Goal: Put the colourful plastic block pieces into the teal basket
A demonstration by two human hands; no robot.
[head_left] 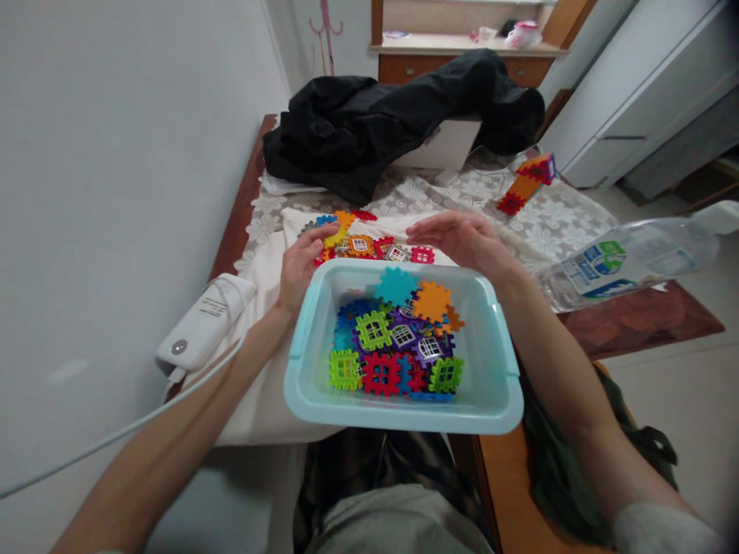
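Head view: a pale blue plastic tub [490, 362] sits at the near edge of the counter [640, 319], partly overhanging it above the person's lap, so both forearms pass either side of it to get at what lies beyond. Inside the tub is a heap of interlocking window-pattern tiles [398, 338] in green, red, purple, orange and teal, lying loose and overlapping rather than stacked.

Just beyond the tub's far rim, a smaller scatter of loose tiles [369, 245] lies on a white cloth [259, 385]. The left hand [300, 265] rests at the left end of that scatter, its fingers curled around a yellow tile [335, 237], apparently pinching it; the grip is partly hidden by the hand itself. The right hand [462, 238] hovers palm down over the right end of the scatter, fingers spread and loosely open, holding nothing that can be seen. With the hands at either end, the pile is bracketed between them, close against the tub.

Farther right on the lace-covered counter, a short bar of joined tiles [528, 181] lies well apart from the rest. A clear water bottle [623, 265] lies on its side at the right. At the left a white power adapter [205, 323] rests with its cable trailing toward the near side. A black jacket [398, 115] is heaped at the far end.
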